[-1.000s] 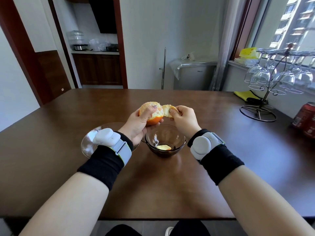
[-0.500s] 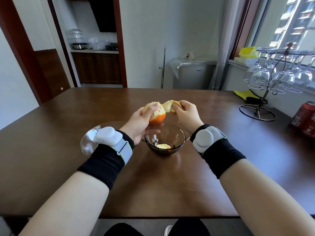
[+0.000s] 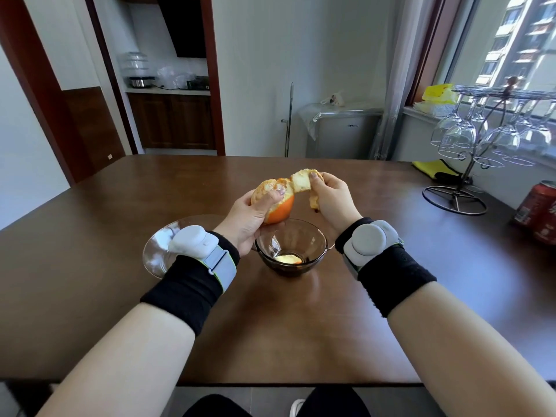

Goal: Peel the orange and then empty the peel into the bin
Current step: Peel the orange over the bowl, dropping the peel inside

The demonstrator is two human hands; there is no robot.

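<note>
Orange (image 3: 275,203) held above bowl (image 3: 313,245), w/ plate (image 3: 156,254) beside.

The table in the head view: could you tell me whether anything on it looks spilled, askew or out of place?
Nothing stands out. The brown glass bowl sits upright with one peel piece inside, the clear plate lies flat beside it, and the glass rack and red cans stand upright. No spill shows on the table.
</note>
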